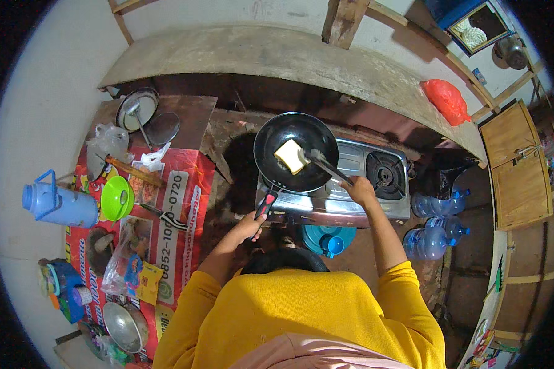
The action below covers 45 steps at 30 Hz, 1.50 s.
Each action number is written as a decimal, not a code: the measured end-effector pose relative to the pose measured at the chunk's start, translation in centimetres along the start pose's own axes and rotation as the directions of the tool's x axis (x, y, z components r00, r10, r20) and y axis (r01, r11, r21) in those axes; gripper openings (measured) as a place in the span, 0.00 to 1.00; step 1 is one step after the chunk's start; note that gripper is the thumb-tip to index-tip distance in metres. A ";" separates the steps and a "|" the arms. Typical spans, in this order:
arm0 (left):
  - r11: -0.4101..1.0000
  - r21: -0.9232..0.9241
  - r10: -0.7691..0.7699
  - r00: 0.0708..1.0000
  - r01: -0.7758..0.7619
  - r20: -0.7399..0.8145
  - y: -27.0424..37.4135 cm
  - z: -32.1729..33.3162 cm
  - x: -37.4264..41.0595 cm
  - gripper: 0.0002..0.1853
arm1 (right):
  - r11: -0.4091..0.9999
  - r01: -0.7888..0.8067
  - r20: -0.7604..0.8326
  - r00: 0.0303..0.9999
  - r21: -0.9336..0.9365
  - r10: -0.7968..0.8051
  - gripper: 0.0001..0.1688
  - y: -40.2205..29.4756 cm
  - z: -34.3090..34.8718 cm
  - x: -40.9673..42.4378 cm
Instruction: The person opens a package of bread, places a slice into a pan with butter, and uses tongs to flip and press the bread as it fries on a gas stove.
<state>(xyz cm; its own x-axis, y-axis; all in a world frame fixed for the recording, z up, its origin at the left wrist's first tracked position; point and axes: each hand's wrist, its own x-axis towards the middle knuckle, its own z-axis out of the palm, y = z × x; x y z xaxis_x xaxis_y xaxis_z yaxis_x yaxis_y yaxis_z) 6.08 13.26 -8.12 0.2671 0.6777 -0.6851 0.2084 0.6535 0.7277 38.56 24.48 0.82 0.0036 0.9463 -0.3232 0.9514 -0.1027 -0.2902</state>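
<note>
A black frying pan sits over the left burner of a steel two-burner gas stove. My left hand is closed around the pan's black and red handle. Inside the pan lies a pale slice of bread, its edges browner than its face. My right hand grips a pair of tongs from the right, and their tips are at the bread's right edge; whether they pinch it I cannot tell.
The stove's right burner holds nothing. On a red printed banner at left are a green bowl, a blue thermos jug and a metal pan. Water bottles lie right of the stove; a red plastic bag rests on the ledge.
</note>
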 end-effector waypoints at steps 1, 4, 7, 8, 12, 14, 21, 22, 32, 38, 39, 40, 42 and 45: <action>1.000 0.000 -0.013 1.000 0.013 -0.007 0.0 0.1 0.0 0.14 | 1.000 -0.008 -0.030 1.000 0.012 0.008 0.28 -0.1 -0.1 0.1; 0.999 0.000 -0.032 0.999 0.032 -0.025 0.3 0.1 -0.1 0.14 | 0.995 -0.086 0.030 0.996 0.044 0.085 0.29 -1.9 -0.2 0.7; 1.000 -0.007 -0.016 1.000 0.015 -0.025 0.0 0.1 -0.1 0.14 | 0.998 -0.053 0.053 0.997 0.041 0.051 0.29 -2.8 0.4 1.0; 1.000 -0.008 -0.016 1.000 0.015 -0.023 -0.2 0.1 0.1 0.14 | 0.999 -0.031 0.051 0.998 0.039 0.029 0.29 -2.8 0.6 0.9; 1.000 -0.010 -0.014 1.000 0.014 -0.013 0.2 0.1 -0.2 0.14 | 0.999 0.040 -0.043 0.998 -0.018 -0.040 0.26 -2.4 0.0 0.1; 1.000 -0.012 -0.015 1.000 0.015 -0.021 0.4 0.2 -0.3 0.14 | 0.995 0.034 -0.096 0.994 -0.098 -0.043 0.25 -3.4 -1.3 -1.7; 1.000 -0.007 -0.016 0.999 0.016 -0.033 0.3 0.2 -0.2 0.13 | 0.939 0.219 -0.185 0.944 -0.265 -0.273 0.26 -4.5 3.7 -3.1; 1.000 -0.018 -0.016 0.999 0.016 -0.033 0.5 0.3 -0.3 0.12 | 0.944 0.216 -0.209 0.940 -0.250 -0.270 0.26 -4.3 4.0 -2.5; 1.000 0.009 -0.006 1.000 0.007 -0.025 0.2 0.3 0.0 0.14 | 0.960 0.165 -0.169 0.964 -0.225 -0.205 0.24 -4.6 3.9 -2.9; 1.000 0.012 -0.003 1.000 0.003 -0.026 0.0 0.2 0.0 0.14 | 0.992 0.085 -0.190 0.976 -0.091 -0.101 0.30 -4.6 4.2 -0.8; 1.000 0.008 -0.004 1.000 0.005 -0.023 0.0 0.2 0.0 0.14 | 0.994 0.081 -0.171 0.981 -0.069 -0.092 0.29 -4.7 3.6 -1.0; 1.000 0.000 -0.008 1.000 0.008 -0.023 0.0 0.2 0.0 0.13 | 0.996 0.079 -0.147 0.985 -0.049 -0.086 0.28 -5.1 2.7 -1.6; 1.000 0.014 -0.015 0.999 0.016 -0.047 -0.1 0.2 0.1 0.15 | 0.991 0.094 -0.125 0.989 0.090 -0.083 0.27 -4.5 1.8 -2.1; 1.000 0.022 -0.010 0.999 0.011 -0.040 0.2 0.3 -0.1 0.16 | 0.987 -0.029 -0.044 0.998 0.157 0.036 0.27 -2.6 1.7 -1.1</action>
<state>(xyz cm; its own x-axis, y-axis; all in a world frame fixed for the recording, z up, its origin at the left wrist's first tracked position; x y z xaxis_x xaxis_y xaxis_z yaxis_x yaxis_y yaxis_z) 6.33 13.19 -7.91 0.2274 0.6842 -0.6930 0.2316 0.6532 0.7209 35.58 23.21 0.36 0.0518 0.9544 -0.2939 0.8909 -0.1771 -0.4183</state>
